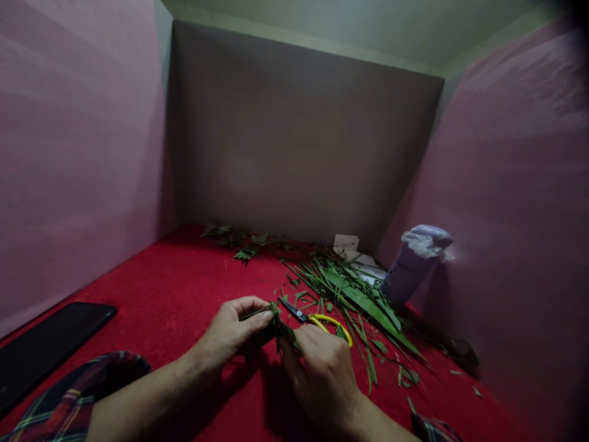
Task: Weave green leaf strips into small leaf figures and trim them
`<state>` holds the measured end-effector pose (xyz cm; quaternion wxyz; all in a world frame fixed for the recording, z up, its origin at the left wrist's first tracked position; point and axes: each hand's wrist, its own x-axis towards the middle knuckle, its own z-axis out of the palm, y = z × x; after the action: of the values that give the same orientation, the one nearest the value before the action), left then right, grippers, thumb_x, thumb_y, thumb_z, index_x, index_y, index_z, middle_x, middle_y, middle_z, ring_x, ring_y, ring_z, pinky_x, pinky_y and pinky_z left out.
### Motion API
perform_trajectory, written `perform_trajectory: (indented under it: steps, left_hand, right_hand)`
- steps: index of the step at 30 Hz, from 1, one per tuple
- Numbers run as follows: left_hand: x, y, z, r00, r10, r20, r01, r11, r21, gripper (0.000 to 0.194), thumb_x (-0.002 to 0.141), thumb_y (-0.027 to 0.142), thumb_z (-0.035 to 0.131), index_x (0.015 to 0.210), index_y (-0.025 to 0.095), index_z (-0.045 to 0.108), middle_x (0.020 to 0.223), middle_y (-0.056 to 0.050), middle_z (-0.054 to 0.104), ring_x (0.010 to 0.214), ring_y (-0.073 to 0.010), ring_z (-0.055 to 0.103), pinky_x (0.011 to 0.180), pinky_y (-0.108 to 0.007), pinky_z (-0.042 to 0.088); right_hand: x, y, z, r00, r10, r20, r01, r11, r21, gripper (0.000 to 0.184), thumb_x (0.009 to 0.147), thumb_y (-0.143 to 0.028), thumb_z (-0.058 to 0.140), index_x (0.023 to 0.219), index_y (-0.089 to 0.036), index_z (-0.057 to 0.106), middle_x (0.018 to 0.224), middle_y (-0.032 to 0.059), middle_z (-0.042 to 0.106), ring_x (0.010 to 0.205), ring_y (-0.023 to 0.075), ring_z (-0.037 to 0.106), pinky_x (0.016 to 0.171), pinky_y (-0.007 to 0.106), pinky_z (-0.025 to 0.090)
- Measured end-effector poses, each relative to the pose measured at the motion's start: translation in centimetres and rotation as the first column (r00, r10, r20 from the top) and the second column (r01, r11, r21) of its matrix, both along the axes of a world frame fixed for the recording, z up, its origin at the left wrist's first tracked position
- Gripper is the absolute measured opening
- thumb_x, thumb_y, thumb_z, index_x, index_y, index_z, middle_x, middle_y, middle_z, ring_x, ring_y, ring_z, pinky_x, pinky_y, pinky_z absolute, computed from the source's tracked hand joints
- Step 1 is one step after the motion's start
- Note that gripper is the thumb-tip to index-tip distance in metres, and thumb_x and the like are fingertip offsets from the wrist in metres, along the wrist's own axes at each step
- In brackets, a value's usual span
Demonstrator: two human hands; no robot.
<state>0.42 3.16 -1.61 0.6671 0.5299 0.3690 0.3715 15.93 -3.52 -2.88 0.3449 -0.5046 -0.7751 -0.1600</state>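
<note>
My left hand [237, 325] pinches a small dark green leaf [285, 331] between thumb and fingertips. Close by on the other side, my right hand [322, 365] is closed on the lower part of that leaf; some of its fingers are out of sight. Just past my right hand are scissors [299, 314] with dark blades and yellow handles, apparently lying on the red cloth [184, 294]. The right hand partly covers their handles. To the right of the scissors spreads a pile of long green leaf blades [354, 291], with cut scraps scattered around it.
A purple container with clear plastic over its top [414, 264] leans at the right wall. White papers [347, 243] lie behind the leaves. Lobed green leaves [246, 252] lie along the back. A black flat device [50, 344] sits at left. Pink walls close in both sides.
</note>
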Motion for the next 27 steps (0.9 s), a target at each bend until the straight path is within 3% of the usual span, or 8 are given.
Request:
perform_trajectory:
  steps: [10, 17, 22, 27]
  left_hand:
    - [0.17, -0.63, 0.94, 0.997, 0.031, -0.075, -0.029, 0.999, 0.026, 0.031, 0.063, 0.043, 0.072, 0.068, 0.015, 0.059, 0.046, 0.004, 0.057, 0.037, -0.0087, 0.05, 0.038, -0.018, 0.037]
    - [0.11, -0.42, 0.53, 0.999, 0.005, -0.038, -0.004, 1.0, 0.01, 0.033, 0.061, 0.043, 0.074, 0.073, 0.015, 0.06, 0.049, 0.004, 0.057, 0.039, -0.0087, 0.049, 0.039, -0.019, 0.037]
    - [0.02, -0.37, 0.56, 0.999, -0.029, 0.027, 0.029, 0.999, 0.018, 0.032, 0.061, 0.035, 0.076, 0.083, 0.015, 0.063, 0.072, -0.001, 0.065, 0.059, -0.0113, 0.057, 0.052, -0.019, 0.042]
    - [-0.2, -0.47, 0.77, 0.999, -0.047, -0.024, 0.048, 0.996, 0.076, 0.03, 0.06, 0.032, 0.075, 0.078, 0.015, 0.059, 0.06, 0.004, 0.057, 0.048, -0.0074, 0.049, 0.046, -0.018, 0.038]
  right_hand:
    - [-0.04, 0.17, -0.19, 0.999, 0.038, -0.021, -0.037, 0.996, 0.076, 0.026, 0.086, -0.016, 0.046, 0.061, -0.018, 0.054, 0.053, 0.0001, 0.055, 0.049, 0.0128, 0.047, 0.052, 0.027, 0.025]
    - [0.1, 0.14, -0.08, 0.995, 0.052, -0.09, -0.048, 0.998, 0.049, 0.024, 0.086, -0.015, 0.046, 0.064, -0.017, 0.055, 0.054, 0.0007, 0.057, 0.051, 0.0131, 0.05, 0.053, 0.027, 0.027]
    - [0.34, 0.25, -0.23, 0.975, 0.029, -0.22, -0.033, 0.999, -0.011, 0.024, 0.087, -0.017, 0.045, 0.066, -0.017, 0.056, 0.056, 0.0009, 0.058, 0.05, 0.0118, 0.049, 0.053, 0.025, 0.028]
    - [0.42, 0.43, -0.36, 0.959, 0.009, -0.284, -0.021, 0.999, -0.038, 0.024, 0.087, -0.019, 0.045, 0.066, -0.017, 0.056, 0.055, 0.0007, 0.056, 0.049, 0.0113, 0.046, 0.052, 0.024, 0.028]
